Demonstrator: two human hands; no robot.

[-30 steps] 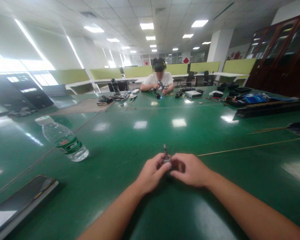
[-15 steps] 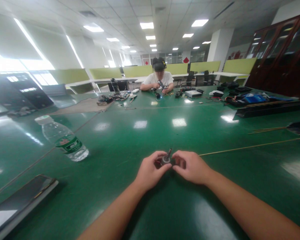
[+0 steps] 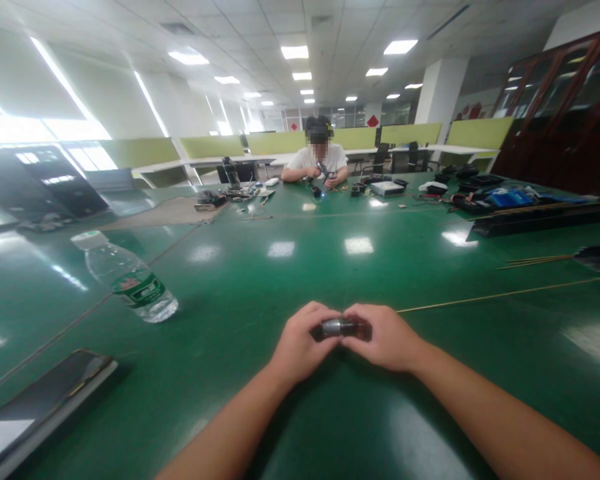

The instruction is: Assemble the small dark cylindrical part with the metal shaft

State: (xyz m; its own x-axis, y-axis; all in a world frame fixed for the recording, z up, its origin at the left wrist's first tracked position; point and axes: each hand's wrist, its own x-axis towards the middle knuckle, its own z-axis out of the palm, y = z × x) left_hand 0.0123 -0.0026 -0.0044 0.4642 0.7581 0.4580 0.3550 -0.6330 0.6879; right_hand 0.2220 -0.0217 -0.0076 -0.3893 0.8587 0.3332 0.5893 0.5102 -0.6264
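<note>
Just in front of me, low over the green table, both my hands meet around a small dark cylindrical part with a silver-grey band. It lies sideways, its long axis running from one hand to the other. My left hand is closed around its left end, thumb below and fingers above. At the other end, the fingers and thumb of my right hand close on it. Both ends are partly hidden by my fingers, and its exact kind cannot be made out.
A water bottle stands at left, above a dark flat device. A thin yellow rod extends rightward from behind my right hand. Across the table a person handles a dark tool. Electronic parts and a black tray lie farther back.
The part has turned from upright, shaft pointing up, to lying sideways between my hands. My right hand, close beside it before, now grips its right end. The bottle and table things stay put.
</note>
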